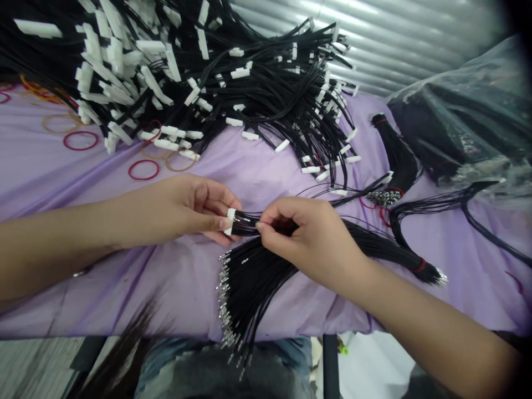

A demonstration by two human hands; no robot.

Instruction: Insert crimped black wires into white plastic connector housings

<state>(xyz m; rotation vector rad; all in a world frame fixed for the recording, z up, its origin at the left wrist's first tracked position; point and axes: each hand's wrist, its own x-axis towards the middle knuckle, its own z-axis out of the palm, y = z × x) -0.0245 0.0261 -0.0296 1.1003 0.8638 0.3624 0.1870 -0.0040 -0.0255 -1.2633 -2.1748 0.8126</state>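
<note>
Between the thumb and fingers of my left hand (208,208) is a white plastic connector (230,221), with several thin black wires running out of it to the right. My right hand (307,233) pinches black wire (247,221) just right of the connector; how many strands it holds is hidden. Under and below my right hand, a fanned bundle of black wires (261,282) lies on the purple cloth, its bare metal terminals (224,299) pointing left and down. The bundle's other end is bound by a red rubber band (420,265) at the right.
A big heap of black cables (266,83) with white connectors (112,55) fills the back left. Loose rubber bands (143,169) lie on the purple cloth (83,199). Another tied wire bundle (394,149) and a clear plastic bag (465,122) sit at the right. Corrugated metal (382,39) stands behind.
</note>
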